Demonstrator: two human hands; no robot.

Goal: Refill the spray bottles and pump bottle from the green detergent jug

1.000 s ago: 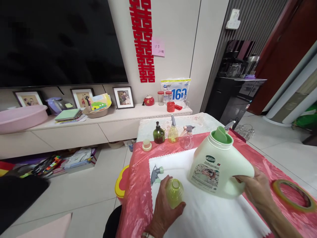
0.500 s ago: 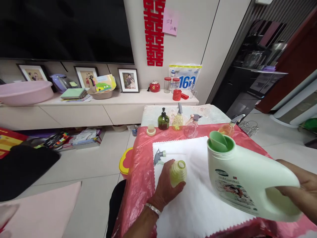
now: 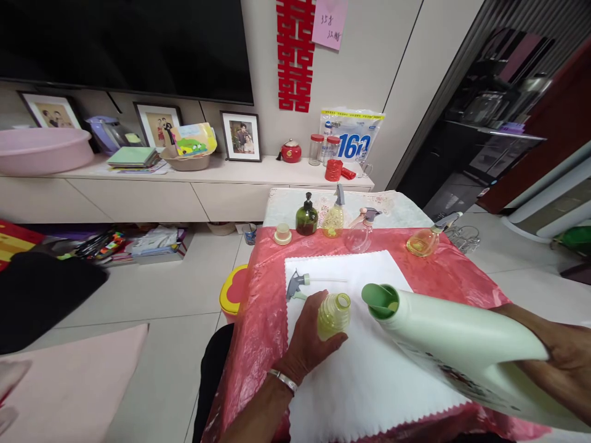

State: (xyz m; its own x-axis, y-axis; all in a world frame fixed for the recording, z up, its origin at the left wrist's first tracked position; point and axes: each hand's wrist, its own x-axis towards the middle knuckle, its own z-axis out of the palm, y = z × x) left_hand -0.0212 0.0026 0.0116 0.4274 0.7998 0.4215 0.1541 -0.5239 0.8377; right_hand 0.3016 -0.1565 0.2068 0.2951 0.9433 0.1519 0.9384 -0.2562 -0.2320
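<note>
Since the earlier frame I have tipped the big jug much further, its green spout now low and just beside the open neck of the small yellow bottle. My right hand grips the jug's rear end; my left hand is closed around the small bottle, standing on the white cloth over the worktop. Its sprayer top lies just behind.

small bottle on cloth | jug right, spout beside it | sprayer head behind
</note>
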